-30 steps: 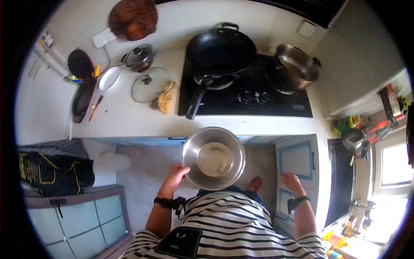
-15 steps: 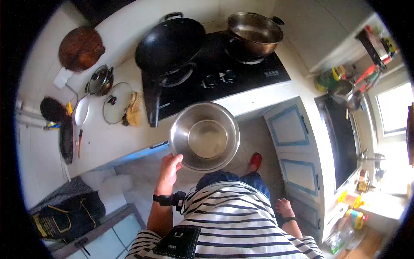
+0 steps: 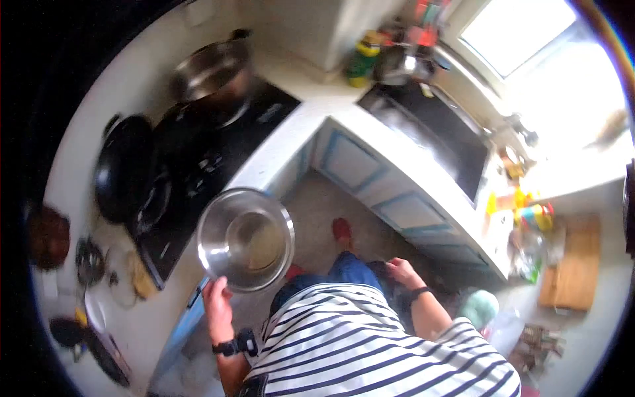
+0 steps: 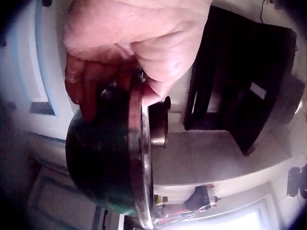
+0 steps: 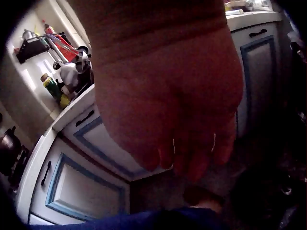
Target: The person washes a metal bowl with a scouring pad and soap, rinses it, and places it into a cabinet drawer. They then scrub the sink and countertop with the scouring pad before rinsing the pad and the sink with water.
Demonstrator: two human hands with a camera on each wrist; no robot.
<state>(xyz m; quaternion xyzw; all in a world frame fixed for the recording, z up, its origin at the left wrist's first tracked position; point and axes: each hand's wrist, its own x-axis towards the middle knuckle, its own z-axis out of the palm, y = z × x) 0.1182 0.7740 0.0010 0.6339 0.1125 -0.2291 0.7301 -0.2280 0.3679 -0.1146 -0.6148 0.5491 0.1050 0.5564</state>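
Grip of the left hand is closed on the rim of the metal bowl, thumb on one side, fingers on the other. The bowl is off the desk, beside its front edge near the stove. Right hand holds nothing, fingers loosely bent.

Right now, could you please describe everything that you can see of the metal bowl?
The metal bowl is round and wide, with a narrow rim, sloping sides and a flat circular base. Its inside looks like shiny bare metal; the outside looks dark, tinged green. It is held in the air by the counter, its mouth facing the head camera. The left grip pinches the rim, and nothing else visibly touches the bowl. The base looks yellowish; I cannot tell whether that is reflection or contents.
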